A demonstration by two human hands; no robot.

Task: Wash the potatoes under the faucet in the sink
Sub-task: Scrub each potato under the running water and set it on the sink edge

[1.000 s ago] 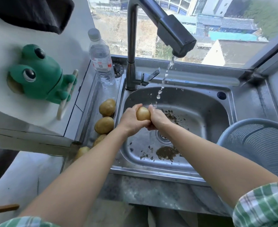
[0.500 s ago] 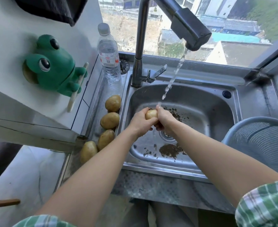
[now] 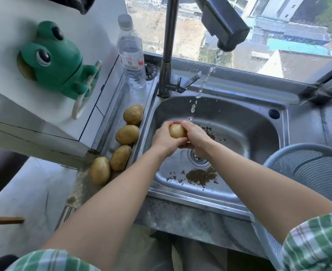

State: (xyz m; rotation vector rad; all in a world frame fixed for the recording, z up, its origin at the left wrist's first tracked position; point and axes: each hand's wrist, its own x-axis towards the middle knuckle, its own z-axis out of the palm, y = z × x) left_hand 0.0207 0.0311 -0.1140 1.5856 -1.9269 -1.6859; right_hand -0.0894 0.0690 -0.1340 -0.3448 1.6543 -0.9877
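Note:
A yellow-brown potato is held over the steel sink, clasped between my left hand and my right hand. A thin broken stream of water falls from the dark faucet head onto my fingers. Several more potatoes lie in a row on the ledge left of the sink, from the far one to the nearest. Dirt specks lie on the sink floor near the drain.
A clear water bottle stands at the back left beside the faucet post. A green frog holder hangs on the left wall. A grey mesh colander sits right of the sink. A wooden handle pokes in at left.
Both hands stay on the potato under the stream and have turned it slightly. The camera has tilted downward, so the whole row of potatoes on the ledge now shows.

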